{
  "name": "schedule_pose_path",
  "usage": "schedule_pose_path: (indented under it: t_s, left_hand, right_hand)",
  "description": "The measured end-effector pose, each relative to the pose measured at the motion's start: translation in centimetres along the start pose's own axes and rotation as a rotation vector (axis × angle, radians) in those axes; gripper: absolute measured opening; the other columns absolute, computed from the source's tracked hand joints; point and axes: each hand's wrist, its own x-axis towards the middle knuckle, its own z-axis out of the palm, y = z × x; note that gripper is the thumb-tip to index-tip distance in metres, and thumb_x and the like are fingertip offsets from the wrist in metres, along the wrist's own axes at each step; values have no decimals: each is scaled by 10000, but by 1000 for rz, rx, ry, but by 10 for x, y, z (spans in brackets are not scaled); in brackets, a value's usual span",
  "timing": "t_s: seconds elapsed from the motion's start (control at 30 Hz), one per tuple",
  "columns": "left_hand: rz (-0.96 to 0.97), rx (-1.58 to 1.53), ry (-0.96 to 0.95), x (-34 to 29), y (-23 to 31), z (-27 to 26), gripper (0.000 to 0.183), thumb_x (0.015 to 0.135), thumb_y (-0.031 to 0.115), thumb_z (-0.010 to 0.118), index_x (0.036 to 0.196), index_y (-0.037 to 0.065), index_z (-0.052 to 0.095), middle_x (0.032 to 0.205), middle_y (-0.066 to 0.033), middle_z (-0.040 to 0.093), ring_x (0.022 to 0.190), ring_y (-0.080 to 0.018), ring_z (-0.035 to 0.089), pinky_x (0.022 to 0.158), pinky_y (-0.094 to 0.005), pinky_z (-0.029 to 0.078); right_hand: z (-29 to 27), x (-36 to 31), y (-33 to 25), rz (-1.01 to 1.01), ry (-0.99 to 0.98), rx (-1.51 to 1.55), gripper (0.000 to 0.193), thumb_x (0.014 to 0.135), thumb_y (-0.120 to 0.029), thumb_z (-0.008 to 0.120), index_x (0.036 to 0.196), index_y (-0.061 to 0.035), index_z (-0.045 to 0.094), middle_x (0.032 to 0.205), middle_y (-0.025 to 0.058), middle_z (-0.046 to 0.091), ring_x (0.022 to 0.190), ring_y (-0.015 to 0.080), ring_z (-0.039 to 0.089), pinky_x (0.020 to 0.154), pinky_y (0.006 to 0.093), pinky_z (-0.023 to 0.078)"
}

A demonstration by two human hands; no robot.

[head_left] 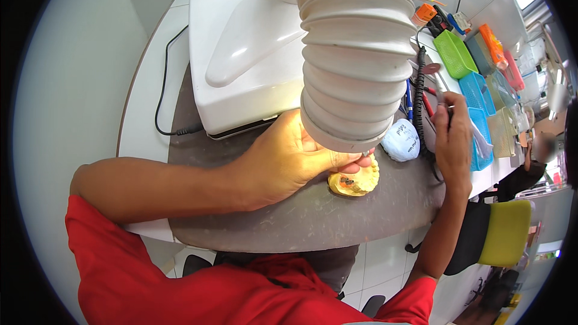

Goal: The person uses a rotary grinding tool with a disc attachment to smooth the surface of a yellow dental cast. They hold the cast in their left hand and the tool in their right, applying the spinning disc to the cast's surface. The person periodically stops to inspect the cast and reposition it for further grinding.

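My left hand [298,153] reaches in under the mouth of a ribbed white hose [355,66]. Its thumb and fingers are pinched together, and a tiny grey bit shows at their tips, too small to name. Just below those fingertips lies a yellow dental cast [356,182] with a dark metallic piece on it. Off to the right, my right hand [453,138] is raised and closed around a slim rotary handpiece [440,88], whose tip carries a reddish-brown disc [431,68]. A pale blue plaster block [401,140] with handwriting sits between the two hands.
A white machine housing [253,42] stands behind my left hand, its black cable [161,93] running left. A coiled black cord [419,96] and pens lie near the handpiece. Green [454,54] and blue baskets [477,93] line the right. Another person [524,171] is further right, beyond a yellow-green chair [506,233].
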Motion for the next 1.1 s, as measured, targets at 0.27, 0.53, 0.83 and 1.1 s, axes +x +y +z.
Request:
schedule_pose_path:
  t_s: [0.27,0.53,0.83,1.1]
  left_hand:
    - [-59,-135,-60,1,-3,-6,401,945,9,666,1308,-26,499,1190,-109,648,1135,-187,644,1014,-318,522]
    - [-56,-64,-255,9,-5,-11,151,963,40,644,1096,3,584,958,-32,620,869,-107,571,765,-264,482]
    - [-78,-50,-279,10,1,-6,78,990,88,613,1009,14,597,844,-36,607,787,-100,542,692,-253,432]
    - [-76,-56,-275,10,0,-6,81,994,87,611,998,7,598,854,-50,620,787,-104,560,676,-248,431]
  right_hand:
    - [-19,-5,-45,-420,-42,251,404,871,-384,717,830,-4,587,675,92,524,567,180,534,528,314,419]
    - [9,-17,-67,-470,-65,162,692,557,-640,883,641,-60,515,569,27,389,471,185,386,459,317,298]
    - [8,-20,-61,-528,-41,158,680,552,-587,909,621,-74,468,553,26,342,455,183,357,448,319,279]
    - [10,-21,-61,-504,-37,158,668,606,-566,902,612,-78,446,549,29,344,451,182,353,440,320,281]
